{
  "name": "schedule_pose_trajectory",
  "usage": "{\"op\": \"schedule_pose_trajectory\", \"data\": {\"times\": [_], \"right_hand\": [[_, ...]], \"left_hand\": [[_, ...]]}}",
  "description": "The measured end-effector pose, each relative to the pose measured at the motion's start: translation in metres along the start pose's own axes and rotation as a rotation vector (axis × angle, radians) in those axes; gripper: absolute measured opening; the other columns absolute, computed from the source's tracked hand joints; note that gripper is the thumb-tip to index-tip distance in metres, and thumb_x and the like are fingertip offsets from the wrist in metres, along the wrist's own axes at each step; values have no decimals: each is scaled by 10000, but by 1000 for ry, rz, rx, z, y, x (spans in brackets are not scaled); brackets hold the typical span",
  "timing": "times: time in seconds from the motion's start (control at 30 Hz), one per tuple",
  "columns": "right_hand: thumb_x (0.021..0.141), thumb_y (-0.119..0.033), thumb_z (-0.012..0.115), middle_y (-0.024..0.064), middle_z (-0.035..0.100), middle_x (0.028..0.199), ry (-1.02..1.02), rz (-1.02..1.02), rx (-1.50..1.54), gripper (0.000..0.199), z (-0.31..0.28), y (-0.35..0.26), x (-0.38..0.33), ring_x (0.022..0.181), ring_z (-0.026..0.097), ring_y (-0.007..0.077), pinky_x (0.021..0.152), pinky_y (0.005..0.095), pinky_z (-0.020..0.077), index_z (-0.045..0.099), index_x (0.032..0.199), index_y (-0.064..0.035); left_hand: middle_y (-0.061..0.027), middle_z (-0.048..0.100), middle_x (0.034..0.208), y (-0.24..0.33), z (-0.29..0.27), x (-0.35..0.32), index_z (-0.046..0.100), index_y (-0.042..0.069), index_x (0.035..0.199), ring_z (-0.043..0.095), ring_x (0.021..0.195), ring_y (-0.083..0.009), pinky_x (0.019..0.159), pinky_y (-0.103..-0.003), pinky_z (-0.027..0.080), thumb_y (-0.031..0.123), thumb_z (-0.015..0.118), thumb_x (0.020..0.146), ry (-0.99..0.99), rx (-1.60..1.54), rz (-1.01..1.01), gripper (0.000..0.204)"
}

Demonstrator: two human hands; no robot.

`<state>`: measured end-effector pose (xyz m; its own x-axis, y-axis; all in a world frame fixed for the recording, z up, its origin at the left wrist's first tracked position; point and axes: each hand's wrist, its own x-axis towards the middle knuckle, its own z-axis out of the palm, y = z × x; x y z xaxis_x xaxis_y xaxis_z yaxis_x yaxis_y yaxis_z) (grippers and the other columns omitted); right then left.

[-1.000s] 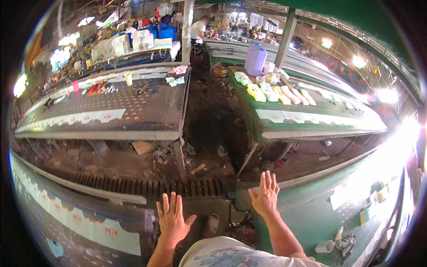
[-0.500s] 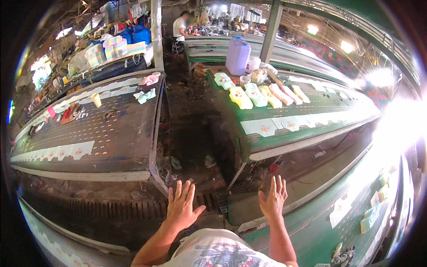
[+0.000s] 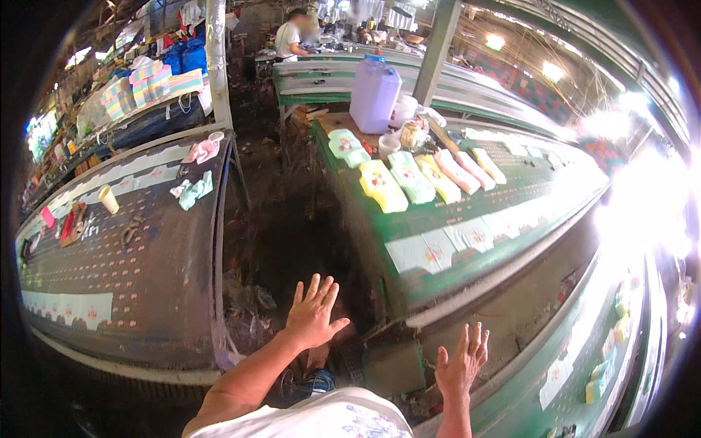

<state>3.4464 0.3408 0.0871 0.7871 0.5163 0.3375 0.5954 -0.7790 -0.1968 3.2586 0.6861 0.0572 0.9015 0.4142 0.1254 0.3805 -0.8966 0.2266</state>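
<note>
My left hand is held out over the dark aisle, fingers spread, with nothing in it. To the right and a little lower, my right hand is raised with its fingers apart, also holding nothing. Neither hand touches anything. Ahead on the right, a green-topped long table carries a row of folded garments; the nearest include a yellow folded shirt and a pale green one. Flat white printed cloth pieces lie along that table's near edge.
A dark long table on the left holds a yellow cup and a mint cloth. A purple jug stands on the right table's far end. A post rises at left. Another person stands at the back. Another green table runs at lower right.
The view has shifted forward into the aisle and tilted, bringing the right table closer. My left hand sits slightly higher and my right hand lower. Both remain spread.
</note>
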Motion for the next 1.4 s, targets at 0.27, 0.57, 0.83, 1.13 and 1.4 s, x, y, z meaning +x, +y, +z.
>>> {"op": "schedule_pose_trajectory", "data": {"times": [0.27,0.57,0.83,1.13,1.4], "right_hand": [[1002,-338,820,292,341,1824,-165,-285,43,825,74,-159,180,1708,239,550,1346,664,233,495,1698,-37],[980,-318,840,254,372,1822,-308,-518,69,775,159,-281,330,1707,277,517,1350,655,245,567,1660,-65],[963,-279,848,241,429,1789,-450,-595,162,722,270,-351,451,1693,316,502,1334,649,292,624,1624,-96],[957,-248,864,192,473,1767,-383,-892,439,687,391,-503,663,1673,373,457,1303,622,362,653,1598,-124],[988,-227,846,174,485,1762,-381,-1153,497,650,430,-648,803,1686,365,433,1323,628,356,650,1599,-121]], "left_hand": [[-217,339,1868,-193,-25,108,396,-11,1760,187,1765,-451,1407,-683,128,591,750,1037,104,-46,-289,1005],[-210,438,1803,-411,-12,118,564,44,1663,220,1743,-470,1407,-701,125,397,879,933,127,258,-523,870],[-179,498,1759,-458,-2,98,651,71,1572,288,1706,-513,1364,-755,214,230,791,990,56,398,-562,619],[-215,486,1750,-445,-18,97,666,96,1536,288,1701,-513,1358,-755,227,150,729,1033,49,107,-828,510],[-231,560,1689,-537,-28,289,611,106,1574,490,1586,-513,1264,-683,402,35,769,965,509,-21,-605,634]]}}
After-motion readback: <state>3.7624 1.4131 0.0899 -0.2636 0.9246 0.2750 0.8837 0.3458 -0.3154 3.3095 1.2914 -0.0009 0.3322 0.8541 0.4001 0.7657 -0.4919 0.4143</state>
